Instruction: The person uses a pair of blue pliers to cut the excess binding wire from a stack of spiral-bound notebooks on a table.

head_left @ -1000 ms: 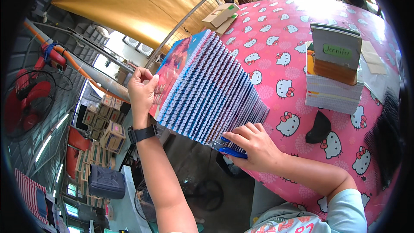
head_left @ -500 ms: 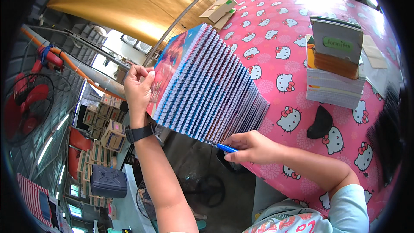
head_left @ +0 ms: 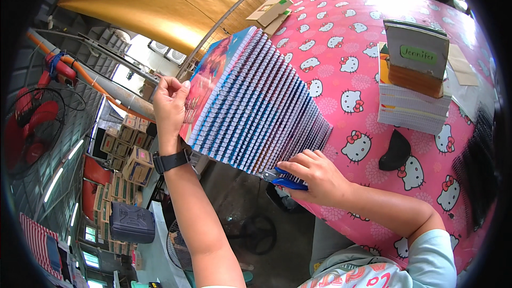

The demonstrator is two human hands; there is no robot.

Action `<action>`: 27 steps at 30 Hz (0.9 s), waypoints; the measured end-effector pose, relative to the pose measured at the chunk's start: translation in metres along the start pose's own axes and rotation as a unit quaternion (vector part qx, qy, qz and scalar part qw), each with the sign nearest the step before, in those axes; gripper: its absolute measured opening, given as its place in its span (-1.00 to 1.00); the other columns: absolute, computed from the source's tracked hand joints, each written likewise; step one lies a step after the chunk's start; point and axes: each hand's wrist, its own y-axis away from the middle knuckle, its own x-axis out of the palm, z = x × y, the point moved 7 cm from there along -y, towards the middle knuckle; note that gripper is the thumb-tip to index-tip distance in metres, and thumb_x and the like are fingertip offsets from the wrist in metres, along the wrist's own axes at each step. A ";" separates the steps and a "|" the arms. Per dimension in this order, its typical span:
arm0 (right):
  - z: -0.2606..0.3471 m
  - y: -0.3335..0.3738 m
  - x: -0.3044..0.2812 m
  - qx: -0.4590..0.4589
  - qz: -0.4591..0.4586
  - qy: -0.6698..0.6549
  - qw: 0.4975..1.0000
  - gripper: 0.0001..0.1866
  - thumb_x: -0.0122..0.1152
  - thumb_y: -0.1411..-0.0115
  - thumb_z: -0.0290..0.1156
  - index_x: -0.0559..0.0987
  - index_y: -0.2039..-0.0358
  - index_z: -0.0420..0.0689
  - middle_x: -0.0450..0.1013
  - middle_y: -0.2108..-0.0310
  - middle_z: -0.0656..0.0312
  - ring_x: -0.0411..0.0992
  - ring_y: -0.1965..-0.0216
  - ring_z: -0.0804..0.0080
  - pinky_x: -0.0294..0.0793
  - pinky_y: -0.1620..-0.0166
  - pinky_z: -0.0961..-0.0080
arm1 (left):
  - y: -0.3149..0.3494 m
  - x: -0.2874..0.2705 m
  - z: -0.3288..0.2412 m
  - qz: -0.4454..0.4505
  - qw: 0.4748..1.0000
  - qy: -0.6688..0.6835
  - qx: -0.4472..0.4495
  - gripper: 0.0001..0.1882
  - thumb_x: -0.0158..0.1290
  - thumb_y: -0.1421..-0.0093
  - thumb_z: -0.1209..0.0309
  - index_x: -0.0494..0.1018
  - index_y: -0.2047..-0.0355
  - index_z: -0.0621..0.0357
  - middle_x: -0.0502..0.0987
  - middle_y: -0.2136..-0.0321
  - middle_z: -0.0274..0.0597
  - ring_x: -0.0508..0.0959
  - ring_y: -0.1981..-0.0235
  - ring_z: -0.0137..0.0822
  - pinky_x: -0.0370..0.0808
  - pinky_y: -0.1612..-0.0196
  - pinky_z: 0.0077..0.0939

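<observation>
A tall stack of spiral-bound notebooks [head_left: 250, 104] leans at the near left edge of the table, with its wire-bound spines turned toward me. On top lies a pink and blue picture cover [head_left: 216, 66]. My left hand [head_left: 172, 101], a dark watch on its wrist, is closed at the outer edge of this cover, fingers curled and thumb against it. In my right hand [head_left: 317, 178] are small blue-handled cutting pliers [head_left: 288, 179]. Their metal jaws are at the lower corner of the spines, by a wire end. Exactly what the jaws touch is too small to tell.
A pink patterned tablecloth [head_left: 341, 42] covers the table. To the right stand stacked books [head_left: 413, 109] under a grey-covered block [head_left: 416, 56], near a black curved object [head_left: 396, 151] and black wire combs [head_left: 477, 165]. Cardboard pieces [head_left: 270, 12] lie at the far edge. A fan [head_left: 34, 133] stands left.
My right hand has turned, its fingers shifting over the pliers, and both blue handles now show spread apart. My left hand and the notebook stack have hardly moved.
</observation>
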 end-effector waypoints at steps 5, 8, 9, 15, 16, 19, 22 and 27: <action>-0.024 0.007 0.034 0.234 0.178 -0.402 0.867 -0.60 0.29 -0.02 -0.26 0.51 0.16 -0.19 0.48 0.38 0.17 0.48 0.37 0.40 0.44 0.33 0.52 | 0.003 -0.006 0.006 -0.005 1.000 0.005 0.004 -0.79 0.03 -0.09 0.64 0.23 0.55 0.13 0.20 0.60 -0.49 0.16 0.57 -0.66 0.20 0.48 -0.76; -0.030 0.012 0.043 0.300 0.260 -0.503 0.768 -0.54 0.24 -0.10 -0.17 0.48 0.12 -0.25 0.50 0.39 0.19 0.49 0.35 0.48 0.45 0.29 0.54 | 0.002 -0.001 0.000 0.009 0.999 -0.030 0.011 -0.78 0.02 -0.08 0.65 0.22 0.56 0.13 0.19 0.61 -0.49 0.17 0.58 -0.66 0.21 0.49 -0.77; -0.028 0.011 0.041 0.277 0.230 -0.474 0.804 -0.55 0.24 -0.09 -0.16 0.48 0.13 -0.25 0.50 0.39 0.17 0.49 0.36 0.45 0.46 0.30 0.54 | 0.003 0.001 -0.001 0.012 0.999 -0.032 0.008 -0.78 0.02 -0.09 0.65 0.21 0.56 0.13 0.19 0.61 -0.49 0.16 0.58 -0.66 0.22 0.49 -0.77; -0.002 0.004 0.003 0.058 0.051 -0.007 0.997 -0.39 0.32 0.13 -0.29 0.39 0.01 -0.07 0.36 0.22 0.21 0.31 0.14 0.25 0.25 0.11 0.27 | 0.001 0.000 0.000 0.012 0.999 0.023 0.022 -0.77 0.05 -0.15 0.59 0.21 0.53 0.14 0.29 0.56 -0.42 0.39 0.44 -0.59 0.38 0.27 -0.71; -0.002 0.004 0.002 0.045 0.041 0.010 0.998 -0.39 0.32 0.13 -0.29 0.39 0.01 -0.07 0.36 0.23 0.22 0.31 0.15 0.26 0.26 0.11 0.29 | 0.001 0.002 0.001 0.011 0.998 0.056 0.018 -0.77 0.05 -0.16 0.58 0.21 0.52 0.15 0.32 0.55 -0.41 0.44 0.39 -0.56 0.39 0.23 -0.69; 0.000 0.005 0.002 0.012 0.026 0.049 0.998 -0.43 0.31 0.11 -0.31 0.41 0.03 -0.08 0.39 0.25 0.23 0.34 0.19 0.29 0.29 0.14 0.34 | 0.000 0.003 0.002 0.034 0.999 0.034 0.001 -0.77 0.05 -0.17 0.58 0.21 0.52 0.15 0.37 0.50 -0.35 0.50 0.22 -0.48 0.39 0.17 -0.64; -0.006 0.006 0.007 0.045 0.063 -0.030 0.997 -0.55 0.29 0.05 -0.33 0.46 0.10 -0.12 0.45 0.29 0.19 0.41 0.28 0.31 0.36 0.21 0.42 | 0.000 0.005 0.002 0.052 0.998 0.038 0.004 -0.76 0.05 -0.17 0.59 0.20 0.52 0.15 0.37 0.49 -0.35 0.51 0.20 -0.46 0.39 0.17 -0.65; -0.032 0.022 0.045 0.335 0.261 -0.562 0.710 -0.61 0.22 -0.11 -0.22 0.50 0.17 -0.27 0.52 0.34 0.17 0.51 0.42 0.45 0.49 0.31 0.53 | 0.001 0.007 0.003 0.050 0.997 0.060 -0.005 -0.77 0.05 -0.16 0.61 0.22 0.53 0.15 0.34 0.52 -0.37 0.52 0.18 -0.44 0.38 0.18 -0.67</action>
